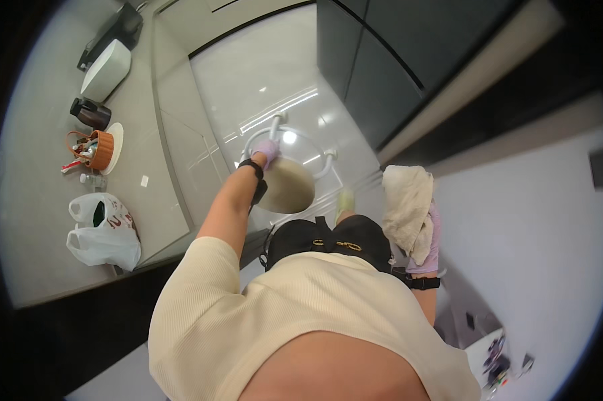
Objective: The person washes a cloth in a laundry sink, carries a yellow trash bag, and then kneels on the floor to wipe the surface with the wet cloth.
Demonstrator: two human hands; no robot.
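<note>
A round stool (286, 188) with a beige seat and white legs is near the middle of the view, tipped so that its legs point toward 12 o'clock. Its seat is slightly blurred, and whether the feet touch the glossy floor (248, 70) cannot be told. The left grip (269, 151), in a lilac glove, is at the seat's 11 o'clock edge, closed on the stool near a leg; the exact finger placement is too small to tell. Toward 3 o'clock, the right grip (433, 240), also gloved, pinches a crumpled beige cloth (407, 208), which hides most of the fingers. The cloth hangs well apart from the stool. A blurred pale-green shoe (345, 200) lies between the two.

Farther out, a grey counter (144, 220) runs along the 9 to 10 o'clock side. On it are a white plastic bag (107, 237) at 9, an orange basket (102, 152) of small items between 9 and 10, then a dark jug (93, 115) and a white bin (109, 70) near 10. Dark grey cabinets (375, 67) rise at 1 o'clock.
</note>
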